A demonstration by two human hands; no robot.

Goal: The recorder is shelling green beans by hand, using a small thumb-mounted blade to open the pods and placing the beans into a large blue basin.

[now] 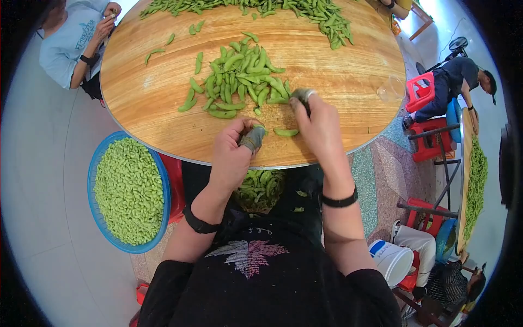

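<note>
Left hand (231, 150) pinching nearly closed, apparently gripping green pod (262, 128), leaving its tip exposed. Right hand (320, 126) hovering half-curled by pile's right edge; cannot tell if holding anything. Pile (239, 76) lying just beyond hands, likely for short reach; loose pod (286, 132) resting between them. Basin (97, 212) of beans (129, 191) standing left, beside table (354, 82), probably for easy left-hand access. Near rim running close by wrists; bare wood offering right hand room rightward.

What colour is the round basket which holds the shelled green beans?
Blue; the basket shows best in the head view, at the left.
</note>
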